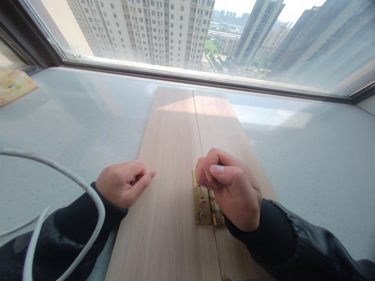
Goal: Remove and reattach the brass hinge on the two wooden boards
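Two pale wood boards point(168, 156) lie side by side with a thin dark seam between them. A worn brass-coloured hinge point(202, 210) straddles that seam, and screw heads show in its left leaf. Over the hinge's far part hovers or rests my right hand point(231, 187), curled closed with the thumb against the fingers. It hides much of the hinge, and whatever the fingers may pinch is out of sight. My left hand point(124, 183) is a loose fist at the left board's edge, thumb pointing right, with nothing showing in it.
The boards lie on a speckled white sill point(307, 168) below a dark-framed window point(187, 76). A white cable point(73, 177) loops in front of my left sleeve. At the far left lies a yellowish packet point(14, 88).
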### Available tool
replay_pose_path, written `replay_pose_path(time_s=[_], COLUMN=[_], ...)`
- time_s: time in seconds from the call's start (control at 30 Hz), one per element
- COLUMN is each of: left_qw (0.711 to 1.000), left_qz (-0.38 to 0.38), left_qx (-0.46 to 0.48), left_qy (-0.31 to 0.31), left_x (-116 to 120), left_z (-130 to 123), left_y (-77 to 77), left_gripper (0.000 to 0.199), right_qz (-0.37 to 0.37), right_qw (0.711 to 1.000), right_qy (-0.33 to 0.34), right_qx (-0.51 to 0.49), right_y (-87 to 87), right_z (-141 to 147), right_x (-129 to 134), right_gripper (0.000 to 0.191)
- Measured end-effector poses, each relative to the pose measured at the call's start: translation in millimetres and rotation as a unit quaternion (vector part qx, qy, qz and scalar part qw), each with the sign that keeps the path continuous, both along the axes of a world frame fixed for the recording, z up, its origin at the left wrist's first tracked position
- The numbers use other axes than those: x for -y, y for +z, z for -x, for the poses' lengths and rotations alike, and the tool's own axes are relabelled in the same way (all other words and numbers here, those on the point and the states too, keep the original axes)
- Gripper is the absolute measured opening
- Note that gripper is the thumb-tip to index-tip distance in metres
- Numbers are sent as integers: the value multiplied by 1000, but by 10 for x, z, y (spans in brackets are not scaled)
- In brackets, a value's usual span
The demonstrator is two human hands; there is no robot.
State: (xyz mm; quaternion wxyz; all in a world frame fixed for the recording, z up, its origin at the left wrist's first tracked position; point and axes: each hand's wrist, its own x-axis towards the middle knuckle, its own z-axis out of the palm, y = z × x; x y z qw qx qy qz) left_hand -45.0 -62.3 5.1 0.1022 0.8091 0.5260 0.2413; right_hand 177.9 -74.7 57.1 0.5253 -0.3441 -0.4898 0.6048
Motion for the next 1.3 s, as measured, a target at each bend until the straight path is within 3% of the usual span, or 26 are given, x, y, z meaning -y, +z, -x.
replay_pose_path(time_s=[0.1, 0.23, 0.3, 0.43, 0.53, 0.6, 0.7, 0.9, 0.97, 1.07, 1.13, 1.2, 1.3], left_qw=[1000, 1000, 1000, 1000, 1000, 1000, 1000, 1000, 1000, 1000, 1000, 1000, 1000], left_qz=[1, -3, -4, -6, -7, -5, -4, 0, 2, 1, 0, 0, 1], left_qx=[2, 5, 5, 3, 1, 1, 0, 6, 8, 11, 11, 10, 10], left_qy=[0, 0, 1, 0, -1, 0, 2, 2, 0, 2, 3, 3, 1], left_x=[-2, -2, -1, -1, -1, -1, -2, 0, 2, 4, 4, 4, 3], left_z=[0, -1, -2, -3, -6, -8, -8, 3, 1, -7, -12, -14, -9], left_y=[-2, -3, -2, 0, 5, 9, 6, -12, -8, 3, 8, 9, 3], left_gripper=[39, 39, 39, 39, 39, 38, 38, 39, 39, 39, 39, 39, 39], right_qz=[23, 92, 104, 87, 30, 6, 4, 3, 25, 76, 102, 106, 53], right_qw=[998, 965, 952, 968, 993, 995, 995, 999, 996, 964, 949, 956, 990], right_qy=[42, 240, 282, 228, 106, 15, -52, -17, 71, 251, 293, 265, 125], right_qx=[-43, -58, -67, -64, 38, 97, 83, -27, -40, -35, -54, -62, 25], right_y=[11, 44, 50, 51, 73, 86, 76, 23, 32, 51, 58, 70, 104], right_z=[40, -1, -40, -88, -93, -84, -43, 70, 63, 9, -25, -44, -54], right_x=[-115, -326, -389, -361, -254, -169, -53, -72, -176, -338, -393, -382, -264], right_gripper=[16, 18, 20, 18, 17, 17, 17, 21, 21, 21, 16, 9, 7])
